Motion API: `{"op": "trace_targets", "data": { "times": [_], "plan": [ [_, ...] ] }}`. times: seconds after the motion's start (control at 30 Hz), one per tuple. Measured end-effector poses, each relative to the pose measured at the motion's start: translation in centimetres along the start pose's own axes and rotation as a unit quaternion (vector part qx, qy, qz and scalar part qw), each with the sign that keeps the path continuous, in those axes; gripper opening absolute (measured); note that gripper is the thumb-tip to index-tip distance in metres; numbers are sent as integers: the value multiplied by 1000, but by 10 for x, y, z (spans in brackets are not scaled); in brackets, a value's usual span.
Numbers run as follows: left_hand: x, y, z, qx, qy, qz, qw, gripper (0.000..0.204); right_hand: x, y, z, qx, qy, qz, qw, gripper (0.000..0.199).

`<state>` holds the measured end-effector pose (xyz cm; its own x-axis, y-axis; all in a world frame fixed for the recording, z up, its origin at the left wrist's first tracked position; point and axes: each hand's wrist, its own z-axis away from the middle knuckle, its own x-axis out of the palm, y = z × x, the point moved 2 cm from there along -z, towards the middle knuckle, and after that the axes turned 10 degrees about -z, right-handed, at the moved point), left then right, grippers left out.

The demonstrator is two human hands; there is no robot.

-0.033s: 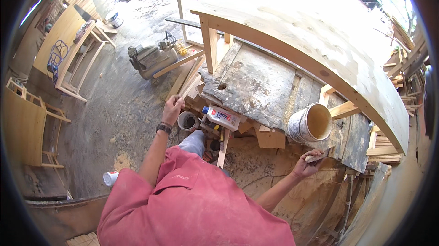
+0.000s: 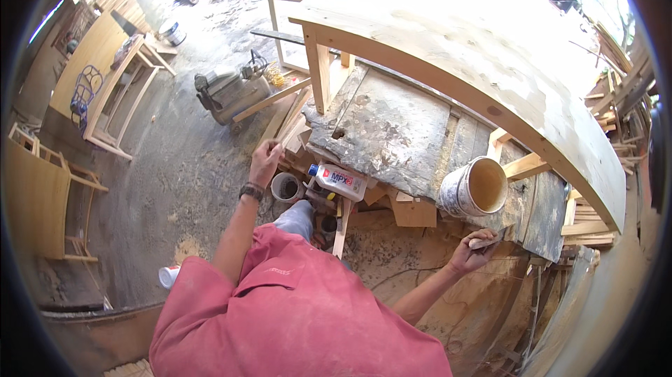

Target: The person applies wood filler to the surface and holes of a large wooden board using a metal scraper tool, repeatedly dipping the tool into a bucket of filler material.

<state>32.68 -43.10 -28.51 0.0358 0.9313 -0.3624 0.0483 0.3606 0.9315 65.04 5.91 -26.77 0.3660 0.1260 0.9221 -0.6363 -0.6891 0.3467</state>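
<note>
A pale wooden table (image 2: 483,76) stands over the far side of the worktop (image 2: 395,125), one front leg planted on its scuffed boards. A compressor (image 2: 234,93) sits on the floor (image 2: 175,195) left of the worktop. The bucket (image 2: 455,188), smeared outside and tan within, is on the worktop's near right part. A white bottle (image 2: 339,182) with a blue cap lies slanted at the worktop's near left edge, and a tub (image 2: 278,184) with dark contents is just left of that edge. The left hand (image 2: 264,162) is raised off the worktop's left end, nearest the tub, its fingers curled inward. The right hand (image 2: 472,254) is by the worktop's near right edge, its fingers wrapped round a pale-handled tool (image 2: 483,242). Against the frame just before, the view shifts only slightly and the tool's far end shows less clearly; the hold is the same, and neither hand has reached the bucket. The tool's working end is hard to make out against the worktop, what carries the bottle is hidden, glare washes out the table's far edge, and whether the left fingers pinch anything I cannot tell.
</note>
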Motion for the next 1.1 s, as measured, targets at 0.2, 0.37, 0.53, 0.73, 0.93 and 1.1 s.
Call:
{"op": "trace_targets", "data": {
  "times": [0.2, 0.37, 0.53, 0.73, 0.93, 1.1],
  "plan": [
    [18, 94, -134, 158, 13, 66, 985, 50, 35, 10, -12, -12, -46, 21, 999, 31],
    [39, 162, -206, 213, 68, 14, 975, 73, 93, 67, -41, 6, -74, 196, 978, 37],
    [52, 144, -262, 246, -119, 60, 960, 80, 144, 147, -90, -8, -43, 387, 921, 40],
    [63, 115, -276, 188, -174, 100, 961, 65, 176, 313, -145, -36, -122, 702, 701, 41],
    [60, 109, -274, 202, -238, 45, 949, 49, 132, 473, -171, 54, -324, 906, 265, 29],
    [88, 82, -284, 347, -200, -5, 916, 51, 112, 535, -195, 168, -332, 912, 171, 35]
  ]
}}
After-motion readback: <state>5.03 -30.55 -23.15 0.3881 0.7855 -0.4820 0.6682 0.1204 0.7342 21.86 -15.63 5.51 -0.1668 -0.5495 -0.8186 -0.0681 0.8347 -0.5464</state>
